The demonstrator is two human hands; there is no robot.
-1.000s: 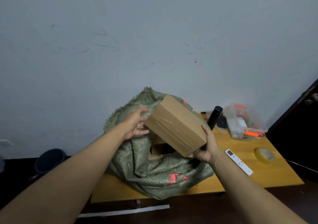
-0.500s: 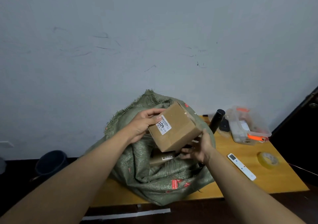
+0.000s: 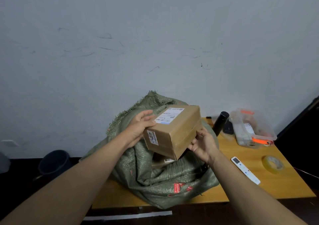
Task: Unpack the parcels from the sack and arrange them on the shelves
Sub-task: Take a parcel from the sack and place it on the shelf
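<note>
- Holding the parcel (image 3: 174,131) above the sack (image 3: 155,178), left hand (image 3: 139,128) and right hand (image 3: 202,143) gripping opposite ends.
- I'd best lift it clear, keeping it level, before turning toward the shelves.

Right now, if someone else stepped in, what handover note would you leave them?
Left hand and right hand both grip one cardboard parcel, held above the green sack on the table.
Done: this parcel is out of the sack.
At least one more parcel shows in the sack's opening.
Left: shelve this one, then empty the sack. No shelves in view.
</note>
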